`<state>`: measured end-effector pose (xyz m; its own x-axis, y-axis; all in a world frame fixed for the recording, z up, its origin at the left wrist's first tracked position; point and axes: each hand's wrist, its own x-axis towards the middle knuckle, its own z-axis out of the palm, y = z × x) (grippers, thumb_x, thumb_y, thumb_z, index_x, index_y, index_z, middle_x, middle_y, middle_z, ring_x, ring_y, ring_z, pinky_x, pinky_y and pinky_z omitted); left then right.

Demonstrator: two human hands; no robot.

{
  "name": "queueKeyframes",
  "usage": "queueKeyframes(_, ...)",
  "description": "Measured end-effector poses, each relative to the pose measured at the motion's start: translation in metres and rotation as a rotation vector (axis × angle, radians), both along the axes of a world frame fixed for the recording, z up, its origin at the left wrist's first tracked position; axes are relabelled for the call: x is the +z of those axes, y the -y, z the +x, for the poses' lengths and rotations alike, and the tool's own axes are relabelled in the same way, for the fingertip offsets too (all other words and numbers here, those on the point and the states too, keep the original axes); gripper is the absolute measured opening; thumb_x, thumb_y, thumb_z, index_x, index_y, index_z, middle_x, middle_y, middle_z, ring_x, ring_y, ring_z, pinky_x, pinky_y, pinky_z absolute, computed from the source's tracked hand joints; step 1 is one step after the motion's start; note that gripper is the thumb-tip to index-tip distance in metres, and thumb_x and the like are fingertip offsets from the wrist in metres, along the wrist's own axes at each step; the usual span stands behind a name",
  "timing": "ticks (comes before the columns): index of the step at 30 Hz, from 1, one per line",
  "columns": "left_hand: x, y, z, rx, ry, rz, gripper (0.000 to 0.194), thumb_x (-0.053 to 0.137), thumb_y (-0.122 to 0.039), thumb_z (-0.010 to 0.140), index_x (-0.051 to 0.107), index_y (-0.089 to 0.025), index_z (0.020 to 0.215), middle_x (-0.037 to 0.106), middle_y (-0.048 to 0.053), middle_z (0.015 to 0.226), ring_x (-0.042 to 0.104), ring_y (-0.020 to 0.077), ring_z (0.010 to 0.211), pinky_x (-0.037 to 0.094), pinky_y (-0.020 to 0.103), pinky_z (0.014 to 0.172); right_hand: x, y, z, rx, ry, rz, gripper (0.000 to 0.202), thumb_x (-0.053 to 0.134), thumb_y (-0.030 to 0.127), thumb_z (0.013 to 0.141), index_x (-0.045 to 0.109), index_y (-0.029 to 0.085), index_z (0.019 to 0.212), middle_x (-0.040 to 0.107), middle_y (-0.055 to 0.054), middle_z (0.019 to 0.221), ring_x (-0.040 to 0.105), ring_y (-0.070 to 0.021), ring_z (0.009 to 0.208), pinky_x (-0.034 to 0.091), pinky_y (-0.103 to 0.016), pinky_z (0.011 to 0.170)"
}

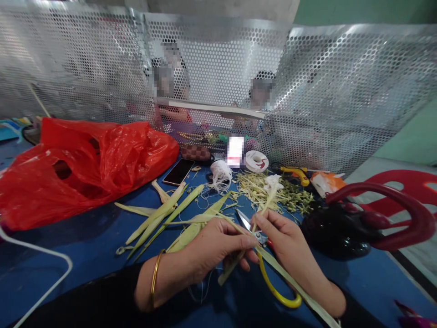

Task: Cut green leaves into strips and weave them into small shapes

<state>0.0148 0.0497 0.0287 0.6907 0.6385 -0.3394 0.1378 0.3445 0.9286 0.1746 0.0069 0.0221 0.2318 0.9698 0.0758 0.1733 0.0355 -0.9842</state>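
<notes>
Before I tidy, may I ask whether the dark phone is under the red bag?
No, the phone lies uncovered on the table, beside the bag.

You can read no text or numbers here. Your white spool [251, 160] bears a red mark — too small to decipher.

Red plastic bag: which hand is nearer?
Left. The left hand sits right of the red plastic bag and nearer the camera; the right hand is farther to the right.
</notes>
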Motion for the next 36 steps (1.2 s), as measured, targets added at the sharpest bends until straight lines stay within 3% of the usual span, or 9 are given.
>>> queueKeyframes(3,0.0,-0.003,-0.001,0.114,0.034,-0.01,0.03,0.069,-0.043,0.075,0.073,-0.013,0.079,0.071,0.005,0.072,0.062,0.0111,0.059,0.028,0.018,0.043,0.002,0.001,0.008,-0.125,0.125,0.123,0.02,0.06,0.039,0.085,0.065,0.02,0.084,0.066,-0.003,0.078,0.059,-0.0195,0.075,0.046,-0.031,0.069)
queueKeyframes(6,0.003,-0.008,-0.004,0.194,0.123,-0.02,0.033,0.071,-0.044,0.075,0.074,-0.014,0.088,0.072,0.007,0.079,0.063,0.012,0.067,0.03,0.017,0.044,0.01,0.012,0.014,-0.308,0.383,0.44,0.009,0.058,0.027,0.088,0.064,0.023,0.094,0.065,-0.005,0.092,0.06,-0.0218,0.086,0.045,-0.035,0.077)
queueKeyframes(9,0.007,-0.01,-0.006,0.206,0.19,-0.042,0.029,0.076,-0.036,0.071,0.074,-0.014,0.091,0.071,0.007,0.084,0.062,0.0112,0.072,0.032,0.016,0.047,0.017,0.025,0.012,-0.178,0.688,0.692,0.012,0.06,0.014,0.084,0.064,0.025,0.086,0.065,-0.002,0.079,0.059,-0.0204,0.077,0.044,-0.035,0.075)
queueKeyframes(12,0.009,-0.009,-0.006,0.23,0.265,-0.024,0.022,0.075,-0.029,0.072,0.074,-0.012,0.086,0.07,0.008,0.089,0.059,0.0104,0.071,0.034,0.016,0.047,0.013,0.027,0.002,0.011,0.81,0.614,0.012,0.065,0.017,0.083,0.065,0.024,0.091,0.068,-0.002,0.076,0.061,-0.0186,0.068,0.045,-0.033,0.068)
queueKeyframes(14,0.008,-0.008,-0.004,0.27,0.295,-0.028,0.018,0.074,-0.026,0.073,0.074,-0.011,0.082,0.07,0.009,0.091,0.058,0.0102,0.07,0.036,0.016,0.048,0.006,0.024,-0.005,0.061,0.755,0.461,0.006,0.062,0.024,0.086,0.066,0.023,0.09,0.067,-0.003,0.075,0.061,-0.0182,0.065,0.046,-0.03,0.061)
queueKeyframes(18,0.006,-0.004,-0.001,0.327,0.299,-0.073,0.017,0.075,-0.024,0.07,0.074,-0.011,0.081,0.069,0.007,0.083,0.057,0.0108,0.068,0.038,0.017,0.049,-0.004,0.018,-0.016,0.113,0.561,0.267,0.019,0.057,0.029,0.089,0.066,0.022,0.074,0.064,-0.002,0.068,0.061,-0.0175,0.063,0.047,-0.027,0.058)
queueKeyframes(23,0.004,-0.002,0.0,0.309,0.278,-0.11,0.018,0.079,-0.025,0.066,0.074,-0.011,0.076,0.067,0.006,0.08,0.054,0.0084,0.062,0.037,0.017,0.048,-0.007,0.018,-0.021,0.156,0.446,0.274,0.024,0.054,0.026,0.09,0.061,0.022,0.067,0.063,-0.001,0.068,0.059,-0.0166,0.065,0.047,-0.026,0.062)
queueKeyframes(36,0.004,-0.005,-0.004,0.268,0.242,-0.015,0.013,0.074,-0.025,0.073,0.076,-0.013,0.076,0.069,0.007,0.092,0.055,0.0087,0.067,0.036,0.016,0.048,-0.006,0.02,-0.022,0.24,0.543,0.32,0.027,0.05,0.018,0.085,0.044,0.021,0.06,0.053,0.002,0.06,0.051,-0.0132,0.06,0.041,-0.025,0.06)
